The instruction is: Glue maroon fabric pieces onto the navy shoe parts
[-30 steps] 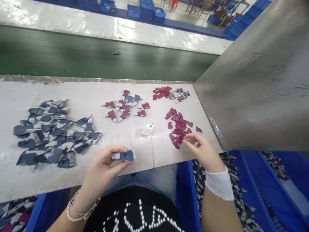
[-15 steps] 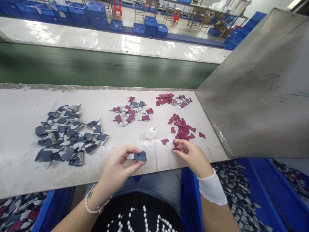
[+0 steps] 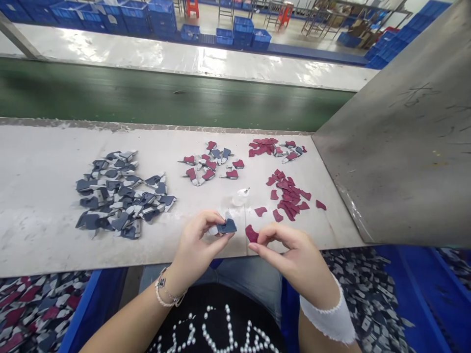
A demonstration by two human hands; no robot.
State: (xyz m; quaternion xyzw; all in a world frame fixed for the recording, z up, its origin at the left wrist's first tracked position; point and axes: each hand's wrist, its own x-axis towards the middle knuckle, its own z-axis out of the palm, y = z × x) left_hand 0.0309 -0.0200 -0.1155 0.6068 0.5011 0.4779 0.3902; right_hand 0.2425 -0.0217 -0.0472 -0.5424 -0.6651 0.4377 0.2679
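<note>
Between the thumb and fingers of my left hand [image 3: 200,240] is a dark blue and white plastic part [image 3: 227,226], held just over the table's front edge. My right hand [image 3: 290,250] pinches a flat maroon piece [image 3: 251,233] by its right end, a short gap from the blue part. Beyond the right hand lies a loose pile of maroon pieces [image 3: 289,193]. A small white bottle [image 3: 240,197] with a thin tip stands or lies behind both hands. Left of my left hand is a large heap of blue and white parts [image 3: 121,191].
Parts with maroon faces [image 3: 209,165] lie mid-table, and more maroon pieces [image 3: 262,146] sit at the back right. A metal panel [image 3: 401,147] rises on the right. Behind the table runs a green belt [image 3: 154,95]. Blue bins of parts [image 3: 405,289] flank my lap.
My right hand has lifted a maroon piece from near the pile and brought it left, towards the blue part. The whole view has shifted a little, the table sliding rightward.
</note>
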